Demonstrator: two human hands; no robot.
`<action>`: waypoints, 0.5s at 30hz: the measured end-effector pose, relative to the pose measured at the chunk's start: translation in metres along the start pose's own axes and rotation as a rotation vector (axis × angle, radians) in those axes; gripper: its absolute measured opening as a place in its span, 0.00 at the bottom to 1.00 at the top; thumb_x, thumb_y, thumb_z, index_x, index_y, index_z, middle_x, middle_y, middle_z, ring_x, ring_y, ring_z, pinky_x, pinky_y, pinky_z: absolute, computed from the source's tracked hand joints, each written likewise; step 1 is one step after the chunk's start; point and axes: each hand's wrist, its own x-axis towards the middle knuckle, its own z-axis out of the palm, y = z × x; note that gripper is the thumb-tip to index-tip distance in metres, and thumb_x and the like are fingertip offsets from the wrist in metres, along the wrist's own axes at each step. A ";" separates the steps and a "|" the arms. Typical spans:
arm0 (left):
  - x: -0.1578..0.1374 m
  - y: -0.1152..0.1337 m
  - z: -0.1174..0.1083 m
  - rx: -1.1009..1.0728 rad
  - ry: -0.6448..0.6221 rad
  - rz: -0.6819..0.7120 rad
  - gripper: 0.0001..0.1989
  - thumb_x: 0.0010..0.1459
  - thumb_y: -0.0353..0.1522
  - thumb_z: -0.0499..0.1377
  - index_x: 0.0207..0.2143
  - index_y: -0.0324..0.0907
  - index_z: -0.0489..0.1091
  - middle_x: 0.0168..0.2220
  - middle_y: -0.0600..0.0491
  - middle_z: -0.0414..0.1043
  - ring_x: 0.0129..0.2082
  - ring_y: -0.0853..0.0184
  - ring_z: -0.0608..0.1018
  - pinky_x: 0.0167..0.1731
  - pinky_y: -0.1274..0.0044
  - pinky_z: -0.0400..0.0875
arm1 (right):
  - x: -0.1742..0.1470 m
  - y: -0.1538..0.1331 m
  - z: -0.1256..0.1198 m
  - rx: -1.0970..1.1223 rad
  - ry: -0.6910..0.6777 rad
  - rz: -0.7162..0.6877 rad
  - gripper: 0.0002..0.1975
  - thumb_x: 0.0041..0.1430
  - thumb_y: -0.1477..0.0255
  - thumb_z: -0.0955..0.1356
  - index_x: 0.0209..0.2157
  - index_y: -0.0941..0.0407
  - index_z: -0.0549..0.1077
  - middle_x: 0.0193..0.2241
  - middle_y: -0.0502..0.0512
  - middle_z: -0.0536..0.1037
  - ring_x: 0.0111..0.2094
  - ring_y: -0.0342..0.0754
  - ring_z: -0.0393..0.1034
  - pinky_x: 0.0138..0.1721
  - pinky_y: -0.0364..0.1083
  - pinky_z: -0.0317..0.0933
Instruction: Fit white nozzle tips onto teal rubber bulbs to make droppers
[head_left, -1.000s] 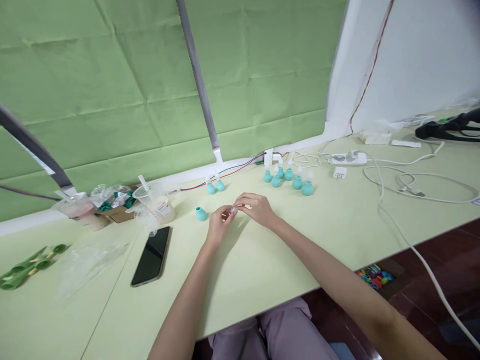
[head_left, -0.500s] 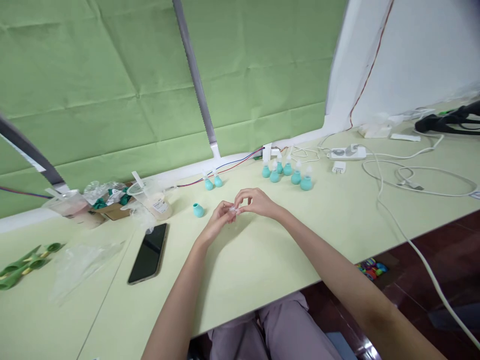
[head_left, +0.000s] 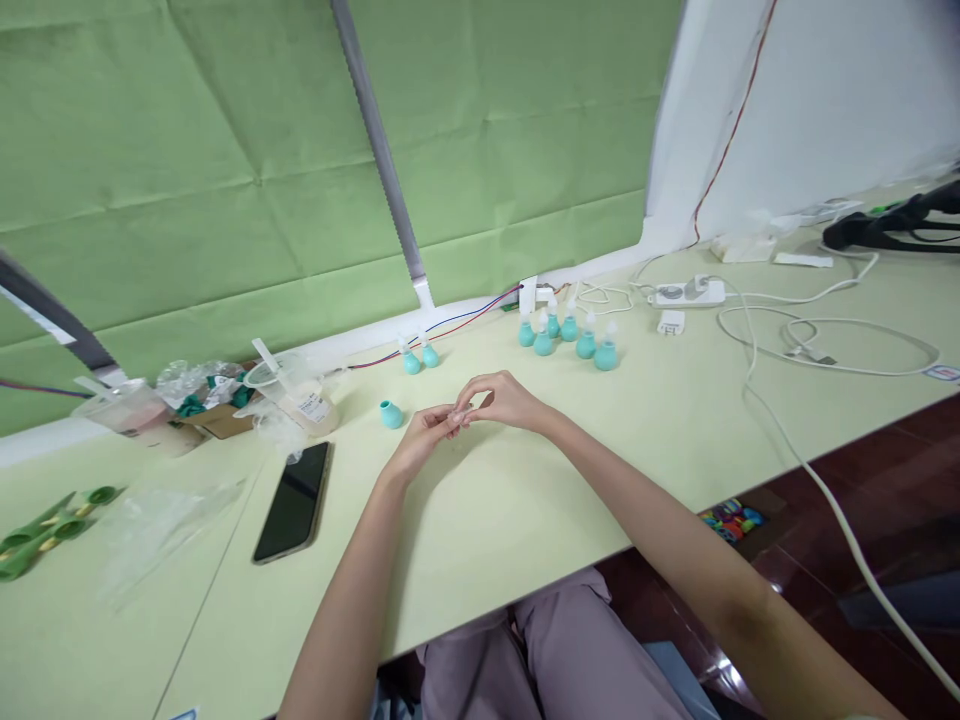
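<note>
My left hand (head_left: 421, 437) and my right hand (head_left: 501, 400) meet above the table, fingers pinched on a small clear plastic piece (head_left: 457, 416). Its exact kind is too small to make out. Left of my left hand, an open-topped teal bulb (head_left: 391, 414) stands upright with nothing on its mouth. Two teal bulbs with clear tips (head_left: 411, 361) stand behind it near the wall. Further right, several more teal bulbs with clear tips (head_left: 586, 343) form a loose group.
A black phone (head_left: 294, 502) lies to the left, beside a plastic bag (head_left: 169, 530). Plastic cups with drinks (head_left: 321, 412) and a cardboard box (head_left: 225, 420) stand at the back left. A power strip (head_left: 688, 292), a charger (head_left: 671, 322) and white cables (head_left: 862, 372) are on the right.
The camera view has shifted slightly. Both hands stay together on the clear piece, with small finger movements; the bulbs have not moved on the table.
</note>
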 end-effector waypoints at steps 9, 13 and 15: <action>0.002 -0.007 -0.005 -0.031 0.067 0.000 0.18 0.47 0.40 0.62 0.38 0.38 0.73 0.28 0.52 0.69 0.27 0.73 0.65 0.28 0.79 0.59 | -0.002 0.002 0.007 -0.012 0.037 -0.100 0.08 0.49 0.71 0.68 0.34 0.56 0.76 0.35 0.55 0.76 0.36 0.45 0.70 0.25 0.38 0.64; 0.003 -0.010 -0.008 -0.047 0.061 0.016 0.16 0.47 0.39 0.62 0.36 0.38 0.73 0.28 0.52 0.69 0.27 0.73 0.65 0.28 0.80 0.58 | -0.002 0.004 0.007 -0.011 0.058 -0.113 0.08 0.50 0.70 0.69 0.33 0.55 0.77 0.36 0.55 0.76 0.36 0.45 0.70 0.24 0.38 0.64; 0.003 -0.011 -0.009 -0.056 0.054 0.035 0.15 0.47 0.40 0.62 0.34 0.38 0.74 0.29 0.52 0.69 0.27 0.73 0.65 0.28 0.79 0.58 | -0.001 0.005 0.006 0.008 0.062 -0.096 0.08 0.49 0.69 0.69 0.33 0.55 0.77 0.35 0.55 0.76 0.36 0.45 0.71 0.25 0.39 0.65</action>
